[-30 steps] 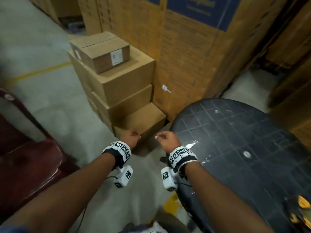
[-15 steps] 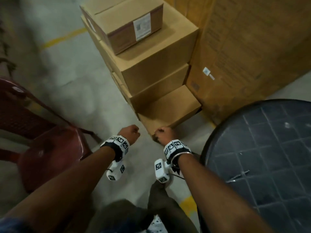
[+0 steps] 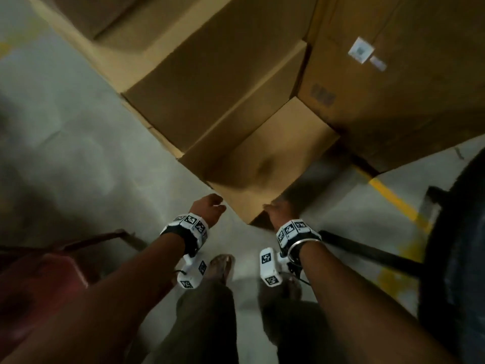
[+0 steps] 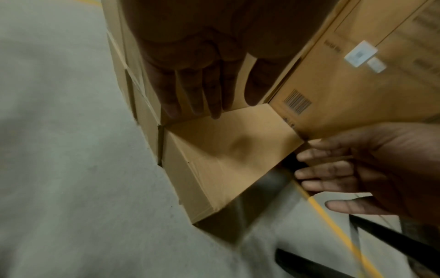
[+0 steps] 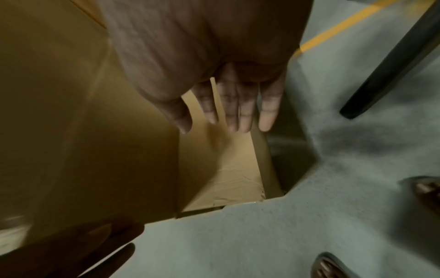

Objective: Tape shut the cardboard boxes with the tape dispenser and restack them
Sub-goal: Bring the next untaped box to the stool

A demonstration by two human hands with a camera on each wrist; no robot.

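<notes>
Cardboard, plain brown: the low box (image 3: pixel 262 164) on the floor lies between the left hand (image 3: pixel 208 210) and right hand (image 3: pixel 283 211), both with fingers straight and empty. Next, I think, both must grip its sides to lift it.

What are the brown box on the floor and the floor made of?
The low box looks like plain brown cardboard, matte, with folded edges and a crease showing in the left wrist view. The floor looks like grey concrete, smooth and slightly worn, with a painted yellow line across it, though the blur leaves the exact finish unsure. Both hands, left hand and right hand, are near the box.
</notes>
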